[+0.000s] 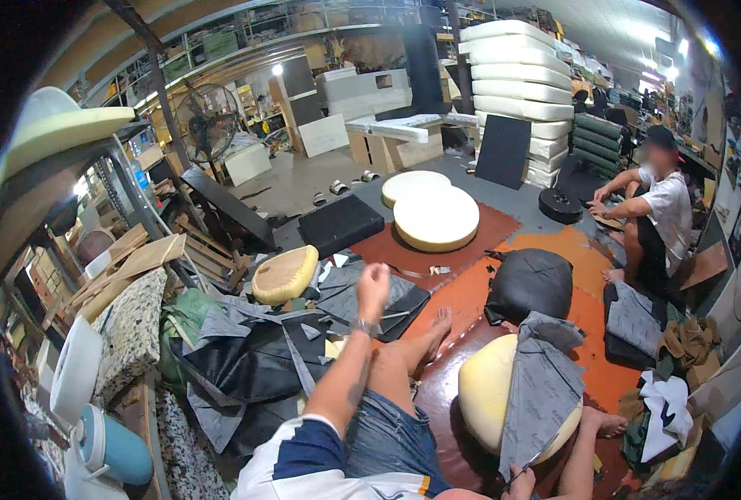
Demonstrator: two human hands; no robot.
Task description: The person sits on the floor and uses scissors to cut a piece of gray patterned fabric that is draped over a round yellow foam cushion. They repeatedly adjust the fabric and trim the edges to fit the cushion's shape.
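My left hand (373, 293) is raised in front of me, its fingers curled closed; whatever they may hold is too small to make out. Low at the right, my right hand (520, 483) is closed around a thin dark tool whose kind I cannot tell, right beside the lower end of a grey fabric piece (540, 392). That fabric drapes over a rounded pale-yellow foam cushion (480, 387), which rests on a dark red sheet (441, 408) between my legs. Just beyond the foam sits a stuffed black cushion (533, 283).
Black and grey fabric scraps (245, 358) lie heaped at my left, near a foam-edged wooden seat (285, 275). Round foam pieces (437, 218) lie ahead. At the right a person (658, 200) sits by a black round cushion (560, 205). A blue jug (120, 446) stands lower left.
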